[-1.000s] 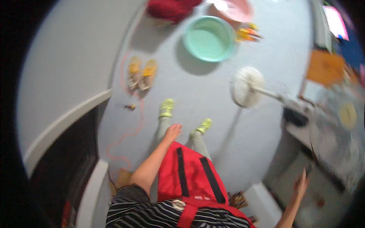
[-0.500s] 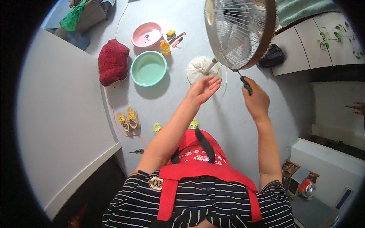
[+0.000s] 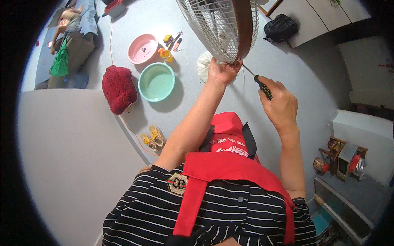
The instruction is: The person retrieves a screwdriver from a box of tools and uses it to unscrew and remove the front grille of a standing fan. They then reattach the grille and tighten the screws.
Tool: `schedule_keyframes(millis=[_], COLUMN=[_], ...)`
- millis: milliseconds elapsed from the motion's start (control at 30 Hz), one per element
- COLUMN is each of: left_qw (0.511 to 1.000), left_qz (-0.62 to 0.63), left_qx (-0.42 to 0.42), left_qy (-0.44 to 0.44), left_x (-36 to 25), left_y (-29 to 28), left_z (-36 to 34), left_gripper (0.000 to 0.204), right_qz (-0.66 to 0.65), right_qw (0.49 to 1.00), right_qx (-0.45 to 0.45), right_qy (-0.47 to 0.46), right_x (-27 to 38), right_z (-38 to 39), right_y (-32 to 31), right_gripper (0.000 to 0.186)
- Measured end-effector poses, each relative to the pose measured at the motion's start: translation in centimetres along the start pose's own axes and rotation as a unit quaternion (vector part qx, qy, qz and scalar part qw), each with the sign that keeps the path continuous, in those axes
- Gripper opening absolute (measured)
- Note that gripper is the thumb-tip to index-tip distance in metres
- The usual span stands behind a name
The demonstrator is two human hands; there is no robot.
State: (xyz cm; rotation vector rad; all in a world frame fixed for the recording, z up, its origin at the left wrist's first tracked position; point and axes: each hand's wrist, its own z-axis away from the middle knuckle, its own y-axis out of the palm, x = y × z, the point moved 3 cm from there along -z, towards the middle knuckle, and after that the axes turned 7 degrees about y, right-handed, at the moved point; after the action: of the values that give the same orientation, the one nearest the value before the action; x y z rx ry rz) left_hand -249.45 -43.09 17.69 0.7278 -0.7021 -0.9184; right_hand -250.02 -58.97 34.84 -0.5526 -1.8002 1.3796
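grey floor below; left hand [image 3: 221, 71] grips the fan guard's rim [image 3: 242, 28]; right hand [image 3: 279, 104] holds a screwdriver [image 3: 259, 82]

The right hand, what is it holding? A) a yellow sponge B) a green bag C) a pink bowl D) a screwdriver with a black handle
D: the right hand is closed around a screwdriver with a black handle, its thin metal shaft pointing at the lower rim of the fan, which the left hand holds.
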Motion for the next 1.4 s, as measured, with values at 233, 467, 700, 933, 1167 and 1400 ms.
schedule_keyframes(millis=[233, 467, 700, 933, 1167, 1400], left_qw=[0.996, 0.997, 0.999, 0.999, 0.999, 0.998], left_qz=[-0.005, 0.015, -0.008, -0.028, -0.025, -0.038], left_qx=[-0.02, 0.021, 0.016, -0.021, 0.001, 0.01], left_qy=[-0.088, -0.072, -0.034, -0.003, -0.03, -0.05], left_x=[-1.2, -1.3, -0.8, 0.1, 0.3, 0.1], left_y=[-1.0, -3.6, -3.2, -2.8, -3.2, -3.6], left_z=[0.5, -1.1, -0.2, 0.3, -0.5, -0.8], left_gripper=[0.033, 0.02, 0.018, 0.018, 0.02, 0.021], right_qz=[-0.006, -0.012, 0.029, 0.098, 0.111, 0.141], right_qw=[1.0, 0.998, 0.99, 0.986, 0.987, 0.981], right_qx=[0.014, 0.04, 0.04, 0.081, 0.104, 0.134], right_qy=[0.003, -0.037, -0.131, -0.108, -0.053, -0.016], right_x=[1.0, 0.7, 0.9, 2.2, 2.5, 2.7], right_z=[-0.9, -2.3, -4.4, -5.7, -6.6, -6.9], right_y=[0.0, 0.8, 0.3, 0.9, 1.2, 1.1], right_gripper=[0.023, 0.022, 0.015, 0.016, 0.021, 0.025])
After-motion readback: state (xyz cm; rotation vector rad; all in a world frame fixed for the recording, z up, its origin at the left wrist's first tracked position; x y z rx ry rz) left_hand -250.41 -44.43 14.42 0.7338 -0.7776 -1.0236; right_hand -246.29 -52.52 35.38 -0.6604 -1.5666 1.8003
